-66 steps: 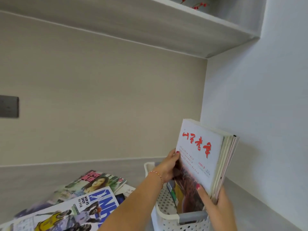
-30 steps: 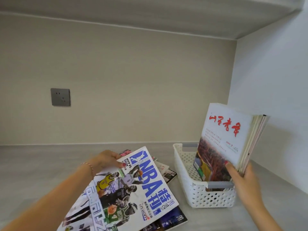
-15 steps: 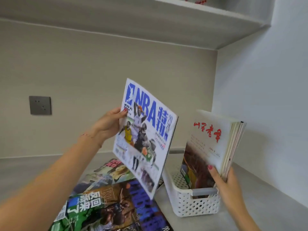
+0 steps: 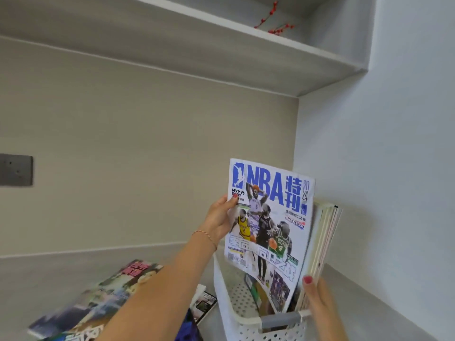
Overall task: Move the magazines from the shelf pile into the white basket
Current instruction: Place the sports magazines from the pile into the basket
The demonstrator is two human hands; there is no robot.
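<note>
NBA magazine (image 4: 268, 217) clamped in left hand (image 4: 219, 221) fingers, above white basket (image 4: 246, 323), right hand (image 4: 317, 299) gripping upright magazines (image 4: 322, 239)

home alcove: shelf (image 4: 221, 40), magazines (image 4: 98, 299)

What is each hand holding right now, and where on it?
The left hand grips the NBA magazine at its upper left edge. The right hand steadies the upright magazines in the basket near their lower front.

Cover of the magazine (image 4: 268, 225) in my left hand (image 4: 219, 221): blue title "NBA" with "2024" at its top right corner, "MVP VS" below the title at left, "PLAYOFFS" at right; green jersey number "4".
</note>
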